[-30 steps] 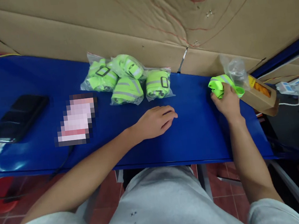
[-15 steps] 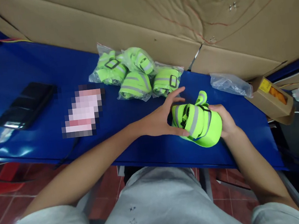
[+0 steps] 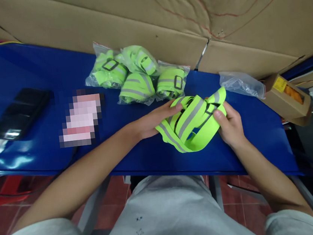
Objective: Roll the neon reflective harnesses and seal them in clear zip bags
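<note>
Between my two hands is a loosely coiled fluorescent yellow-green reflective strap (image 3: 192,117) with a grey stripe and a dark buckle. My left hand (image 3: 160,117) grips its left side, thumb on top and the other fingers hidden beneath the loops. On the right, my right hand (image 3: 229,124) pinches the strap near the buckle, with a short end sticking up above the thumb. The coil is held above the front part of the blue table (image 3: 143,153). Behind it lie several similar straps packed in clear bags (image 3: 136,87).
An empty-looking clear plastic bag (image 3: 241,84) lies at the back right, beside a brown cardboard box (image 3: 287,99) with something orange inside. To the left are a blurred-out phone-shaped object (image 3: 81,116) and a black device (image 3: 17,114) with a white cable. A cardboard-covered wall (image 3: 106,21) rises behind.
My left hand has closed from a spread pose onto the strap. The compact roll has loosened into wider loops, and my right thumb now shows on top near the buckle.
</note>
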Demonstrator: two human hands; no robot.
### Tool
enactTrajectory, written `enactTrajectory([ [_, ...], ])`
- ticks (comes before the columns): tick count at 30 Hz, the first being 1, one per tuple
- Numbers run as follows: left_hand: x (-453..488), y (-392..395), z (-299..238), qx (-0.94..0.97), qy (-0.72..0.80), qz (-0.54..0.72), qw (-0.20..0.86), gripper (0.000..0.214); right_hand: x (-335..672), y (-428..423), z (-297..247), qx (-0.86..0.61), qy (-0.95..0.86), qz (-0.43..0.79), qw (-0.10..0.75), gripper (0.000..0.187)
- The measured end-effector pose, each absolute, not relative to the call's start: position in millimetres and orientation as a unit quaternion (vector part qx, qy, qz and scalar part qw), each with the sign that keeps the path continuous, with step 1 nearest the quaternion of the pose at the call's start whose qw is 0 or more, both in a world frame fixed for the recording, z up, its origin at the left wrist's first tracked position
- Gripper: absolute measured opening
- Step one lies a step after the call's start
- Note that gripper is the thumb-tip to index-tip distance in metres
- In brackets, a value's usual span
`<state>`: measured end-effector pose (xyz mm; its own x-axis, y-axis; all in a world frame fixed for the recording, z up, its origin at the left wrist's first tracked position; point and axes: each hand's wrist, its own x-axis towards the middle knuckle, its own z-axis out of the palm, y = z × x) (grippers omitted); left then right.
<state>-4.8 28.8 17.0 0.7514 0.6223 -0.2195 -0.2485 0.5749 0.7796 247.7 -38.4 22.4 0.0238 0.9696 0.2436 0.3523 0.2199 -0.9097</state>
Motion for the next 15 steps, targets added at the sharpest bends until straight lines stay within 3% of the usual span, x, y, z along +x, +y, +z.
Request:
enactTrajectory([
  [3,-7.8,29.4,14.7,0.387,0.202,0.199,0.877,0.089,246.2,-47.0,30.3,-0.449,-0.766,0.101,0.450,0.038],
  [7,-9.7,32.4,15.5,0.375,0.183,0.204,0.886,0.084,243.9,-52.4,41.0,-0.370,-0.842,-0.072,0.386,0.056],
  [12,-10.9,34.3,16.6,0.439,0.209,0.177,0.855,0.066,239.2,-53.2,40.6,-0.338,-0.894,-0.132,0.263,0.049],
  [15,-9.3,33.5,13.9,0.457,0.212,0.198,0.841,0.066,239.1,-54.8,41.2,-0.336,-0.906,-0.059,0.248,0.038],
])
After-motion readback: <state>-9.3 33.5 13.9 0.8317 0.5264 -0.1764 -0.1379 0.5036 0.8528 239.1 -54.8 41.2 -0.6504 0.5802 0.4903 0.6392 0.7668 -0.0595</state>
